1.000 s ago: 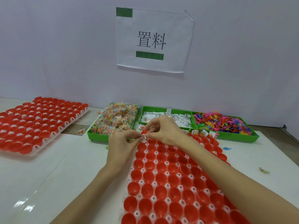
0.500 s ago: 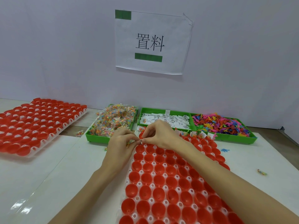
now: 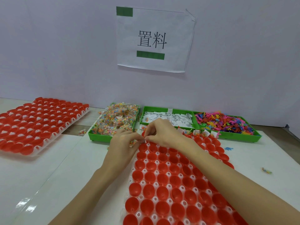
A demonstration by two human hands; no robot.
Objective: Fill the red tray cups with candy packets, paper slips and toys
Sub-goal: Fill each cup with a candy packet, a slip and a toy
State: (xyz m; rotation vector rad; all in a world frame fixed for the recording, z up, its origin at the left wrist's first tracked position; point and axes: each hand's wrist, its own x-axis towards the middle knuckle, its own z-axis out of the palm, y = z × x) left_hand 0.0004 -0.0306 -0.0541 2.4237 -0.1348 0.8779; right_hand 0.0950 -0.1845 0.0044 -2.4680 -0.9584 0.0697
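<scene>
White worktop [image 3: 48, 176] runs under everything I see. On the wall behind, a paper sign [image 3: 154, 41] reads "置料", with a green bar above left and another beneath the characters. Red tray [image 3: 170, 184] of cups lies in front of me, most cups bare; the far-right row holds packets and slips. A second red tray [image 3: 37, 122] sits well apart at left. Three green bins along the wall: candy packets [image 3: 115, 119] left, paper slips [image 3: 168, 117] middle with barcode print too small to read, coloured toys [image 3: 224, 122] right. Left hand [image 3: 123, 143] and right hand [image 3: 162, 132] meet at the tray's far-left corner. Left grip curled around a candy packet in the palm; right grip pinches a small pale piece, fingertips touching the left's. Stray bits lie on the worktop at right.
</scene>
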